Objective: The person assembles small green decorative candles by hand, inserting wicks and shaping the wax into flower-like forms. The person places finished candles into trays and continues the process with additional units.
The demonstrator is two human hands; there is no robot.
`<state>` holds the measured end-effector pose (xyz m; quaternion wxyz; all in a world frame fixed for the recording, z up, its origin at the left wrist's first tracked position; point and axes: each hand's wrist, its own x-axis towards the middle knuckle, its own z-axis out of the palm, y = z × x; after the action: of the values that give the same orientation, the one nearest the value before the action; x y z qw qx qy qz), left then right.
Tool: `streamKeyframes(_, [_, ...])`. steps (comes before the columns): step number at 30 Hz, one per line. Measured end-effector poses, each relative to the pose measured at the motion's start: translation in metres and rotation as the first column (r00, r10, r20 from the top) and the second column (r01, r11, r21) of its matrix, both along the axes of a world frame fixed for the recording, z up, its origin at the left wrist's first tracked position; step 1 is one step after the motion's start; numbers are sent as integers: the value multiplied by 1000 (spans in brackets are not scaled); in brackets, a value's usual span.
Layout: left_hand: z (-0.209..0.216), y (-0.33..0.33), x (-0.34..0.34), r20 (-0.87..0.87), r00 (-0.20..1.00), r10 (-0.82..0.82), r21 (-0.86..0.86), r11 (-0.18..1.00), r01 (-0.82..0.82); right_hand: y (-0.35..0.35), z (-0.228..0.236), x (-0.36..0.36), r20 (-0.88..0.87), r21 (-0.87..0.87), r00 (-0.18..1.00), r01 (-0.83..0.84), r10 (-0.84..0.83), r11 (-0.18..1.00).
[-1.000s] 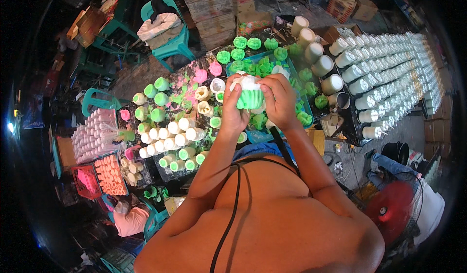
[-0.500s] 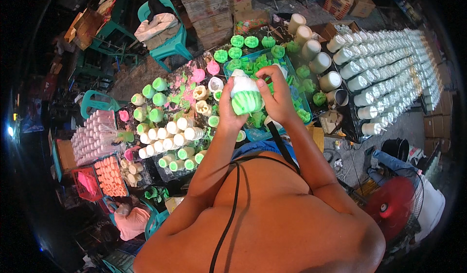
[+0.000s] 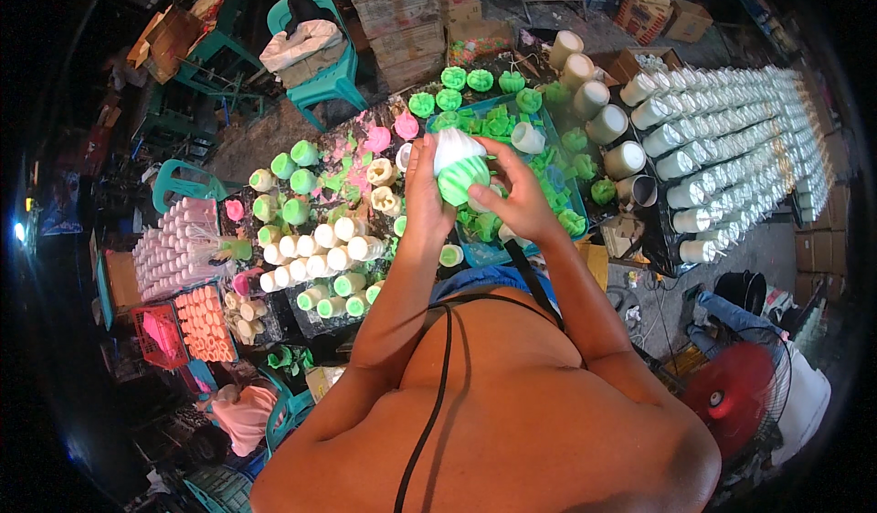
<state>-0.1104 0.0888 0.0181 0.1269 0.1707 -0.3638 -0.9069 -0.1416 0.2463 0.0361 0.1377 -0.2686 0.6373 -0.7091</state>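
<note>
Green and white, ribbed like a swirl, the moulded piece sits raised above the work table, held between both my hands. My left hand wraps its left side from behind, fingers closed on it; my right hand grips the right side, thumb and fingers pressed to the lower green band. The two hands are close together, clamped on the same piece, with its white top showing above my fingers. Directly beneath it lies a blue tray filled with green moulded pieces. To the left stand green and white cylinders on the paint-spattered table top. To the right, long rows of white moulds run away from me. A teal plastic chair stands beyond the table.
</note>
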Motion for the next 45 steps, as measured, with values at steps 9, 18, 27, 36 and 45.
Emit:
streamKeyframes(9, [12,18,3,112,994,-7,-64,998,15,-12,1,6,-170,144,926,362,-337,921])
streamKeyframes(18, [8,4,9,-103,964,-244,381,886,265,10,42,-1,-546,208,813,364,-201,908])
streamKeyframes(27, [11,12,11,-173,933,-314,449,818,359,6,50,-4,-693,215,697,442,-183,871])
streamKeyframes(36, [9,16,6,4,959,-284,123,952,282,2,45,-11,-713,156,674,423,-195,893])
streamKeyframes(45, [6,20,4,111,954,-280,87,959,271,3,32,-16,-583,143,761,440,-284,887])
